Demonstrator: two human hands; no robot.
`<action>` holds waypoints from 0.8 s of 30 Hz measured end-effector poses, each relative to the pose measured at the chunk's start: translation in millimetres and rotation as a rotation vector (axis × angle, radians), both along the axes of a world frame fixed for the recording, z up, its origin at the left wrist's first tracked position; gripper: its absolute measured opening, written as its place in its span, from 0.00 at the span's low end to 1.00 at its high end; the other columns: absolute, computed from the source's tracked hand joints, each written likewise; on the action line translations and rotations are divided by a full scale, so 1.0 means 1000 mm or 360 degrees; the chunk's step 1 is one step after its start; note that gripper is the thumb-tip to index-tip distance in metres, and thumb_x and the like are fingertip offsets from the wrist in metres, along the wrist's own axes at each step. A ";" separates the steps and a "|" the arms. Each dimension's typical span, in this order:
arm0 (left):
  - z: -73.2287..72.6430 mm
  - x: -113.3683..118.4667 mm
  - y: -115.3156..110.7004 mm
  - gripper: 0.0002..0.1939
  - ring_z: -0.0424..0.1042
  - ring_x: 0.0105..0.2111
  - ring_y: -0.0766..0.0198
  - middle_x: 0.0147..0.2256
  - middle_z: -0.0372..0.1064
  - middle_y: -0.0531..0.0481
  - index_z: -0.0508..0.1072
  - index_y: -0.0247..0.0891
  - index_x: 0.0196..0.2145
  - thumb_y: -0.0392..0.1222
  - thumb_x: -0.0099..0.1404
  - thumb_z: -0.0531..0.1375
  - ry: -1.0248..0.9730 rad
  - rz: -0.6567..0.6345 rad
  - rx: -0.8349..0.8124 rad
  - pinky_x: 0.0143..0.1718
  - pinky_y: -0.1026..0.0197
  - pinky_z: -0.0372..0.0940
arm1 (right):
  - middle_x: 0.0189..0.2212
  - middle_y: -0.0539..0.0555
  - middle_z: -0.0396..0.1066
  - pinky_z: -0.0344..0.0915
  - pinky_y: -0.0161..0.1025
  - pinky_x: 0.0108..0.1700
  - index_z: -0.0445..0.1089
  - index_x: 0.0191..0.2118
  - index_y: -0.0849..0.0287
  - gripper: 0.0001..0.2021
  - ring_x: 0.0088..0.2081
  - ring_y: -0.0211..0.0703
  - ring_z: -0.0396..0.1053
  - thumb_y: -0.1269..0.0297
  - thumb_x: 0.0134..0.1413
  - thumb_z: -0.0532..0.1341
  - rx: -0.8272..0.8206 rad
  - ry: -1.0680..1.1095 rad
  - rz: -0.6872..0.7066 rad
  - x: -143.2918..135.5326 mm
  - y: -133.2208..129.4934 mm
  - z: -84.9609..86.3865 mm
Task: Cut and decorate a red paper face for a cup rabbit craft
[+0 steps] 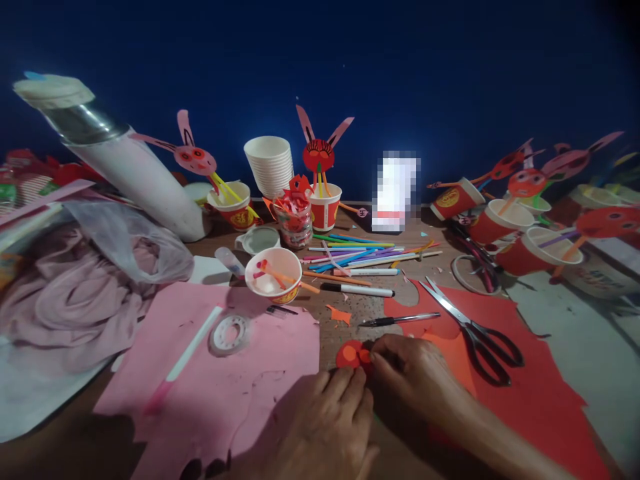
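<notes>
A small red paper disc (pixel 343 353) lies on the brown table, with an orange paper circle (pixel 350 355) on its face. My left hand (pixel 327 417) rests palm down, its fingers stretched flat with the tips at the disc's lower edge. From the right, my right hand (pixel 413 367) pinches a second, small orange paper circle (pixel 365 357) over the disc's right side. Whether that circle touches the disc I cannot tell. Just beyond the hands are a black pen (pixel 400 320) and a torn orange scrap (pixel 339 315).
Pink paper (pixel 280 347) with a tape roll (pixel 229 335) spreads left; scissors (pixel 470 327) lie on red paper (pixel 540 373) at right. Behind stand a paper cup (pixel 273 273), colored sticks (pixel 360 257), decorated cups (pixel 325 207), stacked cups (pixel 269 167) and a leaning flask (pixel 135 173).
</notes>
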State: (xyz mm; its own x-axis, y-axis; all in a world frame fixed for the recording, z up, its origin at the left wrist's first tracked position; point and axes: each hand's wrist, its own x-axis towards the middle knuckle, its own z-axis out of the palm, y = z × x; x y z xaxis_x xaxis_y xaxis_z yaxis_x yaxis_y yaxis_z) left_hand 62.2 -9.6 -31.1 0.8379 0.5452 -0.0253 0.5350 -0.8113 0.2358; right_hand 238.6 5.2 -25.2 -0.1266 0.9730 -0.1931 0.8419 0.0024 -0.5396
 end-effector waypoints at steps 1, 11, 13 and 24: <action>0.001 0.000 0.000 0.24 0.67 0.49 0.49 0.50 0.67 0.35 0.68 0.28 0.50 0.51 0.64 0.52 -0.0003 -0.0004 0.0004 0.47 0.52 0.60 | 0.19 0.50 0.71 0.53 0.32 0.24 0.70 0.24 0.58 0.12 0.21 0.38 0.65 0.67 0.53 0.52 0.0008 -0.0018 0.0008 0.000 0.000 -0.001; 0.000 0.002 -0.001 0.23 0.68 0.47 0.50 0.48 0.70 0.36 0.69 0.28 0.48 0.49 0.64 0.54 -0.0068 0.0042 -0.0023 0.47 0.52 0.58 | 0.19 0.51 0.71 0.48 0.34 0.24 0.68 0.23 0.58 0.11 0.21 0.39 0.64 0.66 0.53 0.54 0.0145 -0.0234 0.0064 -0.005 0.001 -0.008; -0.002 0.002 -0.002 0.23 0.68 0.47 0.50 0.48 0.70 0.36 0.69 0.28 0.48 0.50 0.63 0.54 -0.0103 0.0051 0.0022 0.47 0.52 0.58 | 0.17 0.51 0.69 0.47 0.34 0.23 0.67 0.22 0.58 0.11 0.20 0.39 0.63 0.67 0.52 0.54 0.0160 -0.0268 0.0082 -0.006 0.001 -0.008; -0.007 0.001 -0.006 0.24 0.60 0.54 0.47 0.54 0.62 0.31 0.65 0.26 0.51 0.49 0.66 0.50 -0.0091 0.0047 -0.0029 0.50 0.50 0.56 | 0.19 0.53 0.71 0.51 0.34 0.25 0.67 0.23 0.59 0.09 0.22 0.41 0.67 0.68 0.51 0.53 0.0273 -0.0381 0.0104 -0.008 0.000 -0.009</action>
